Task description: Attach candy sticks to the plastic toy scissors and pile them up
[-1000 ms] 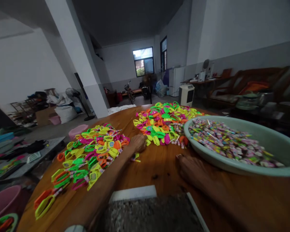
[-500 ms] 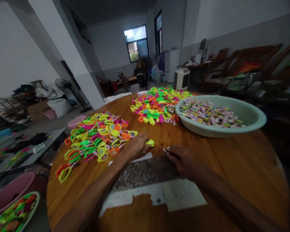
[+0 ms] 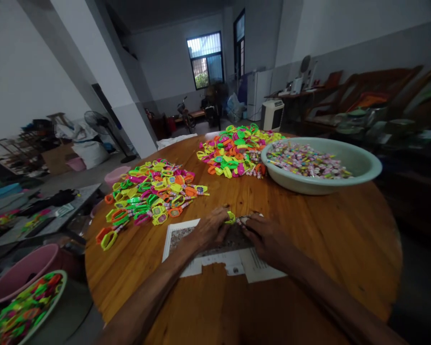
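Centrally, left hand [image 3: 210, 230] pinched on yellow ring [image 3: 231, 218], right hand [image 3: 264, 235] on small piece [image 3: 243, 221], table edge [image 3: 398, 249] far.

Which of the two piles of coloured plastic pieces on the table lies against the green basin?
The far pile, beyond the hands, lies right beside the green basin. The near pile lies apart from it, on the left hand's side.

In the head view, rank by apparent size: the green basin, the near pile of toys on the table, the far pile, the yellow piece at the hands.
1. Green basin and near pile: look about alike, and the pile sits nearer, so unranked.
2. Far pile, though farther off.
3. Yellow piece, held between left hand and right hand.
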Action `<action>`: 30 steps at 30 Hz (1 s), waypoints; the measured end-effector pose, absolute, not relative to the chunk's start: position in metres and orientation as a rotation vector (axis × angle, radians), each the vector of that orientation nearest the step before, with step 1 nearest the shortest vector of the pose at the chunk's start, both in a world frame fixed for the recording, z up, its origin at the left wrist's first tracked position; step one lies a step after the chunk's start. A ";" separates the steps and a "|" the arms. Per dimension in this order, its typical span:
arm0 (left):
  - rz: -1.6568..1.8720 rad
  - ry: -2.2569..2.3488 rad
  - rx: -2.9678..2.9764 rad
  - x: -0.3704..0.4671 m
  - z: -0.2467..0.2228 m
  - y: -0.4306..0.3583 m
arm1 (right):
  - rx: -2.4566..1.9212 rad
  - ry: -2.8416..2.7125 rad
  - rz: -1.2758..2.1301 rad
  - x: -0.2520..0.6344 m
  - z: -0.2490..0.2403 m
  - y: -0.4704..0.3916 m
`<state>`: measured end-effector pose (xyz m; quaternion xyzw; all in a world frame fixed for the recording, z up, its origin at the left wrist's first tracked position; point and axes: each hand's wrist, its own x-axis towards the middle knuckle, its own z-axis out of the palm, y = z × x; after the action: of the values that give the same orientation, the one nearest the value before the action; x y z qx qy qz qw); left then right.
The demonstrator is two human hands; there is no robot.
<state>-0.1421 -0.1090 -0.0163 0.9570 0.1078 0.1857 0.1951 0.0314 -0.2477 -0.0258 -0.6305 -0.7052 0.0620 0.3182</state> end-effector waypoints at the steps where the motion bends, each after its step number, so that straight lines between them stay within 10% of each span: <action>1: 0.533 0.303 2.689 -0.142 -0.017 -0.111 | -1.661 -1.860 0.147 0.031 -0.027 -0.247; 30: 0.394 1.006 2.563 -0.106 -0.024 -0.122 | -1.785 -2.178 -0.067 0.036 -0.036 -0.227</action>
<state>-0.1059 -0.1217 -0.0244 0.9065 0.3559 0.1395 0.1790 0.0364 -0.2267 -0.0360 -0.6253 -0.7631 -0.0235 0.1615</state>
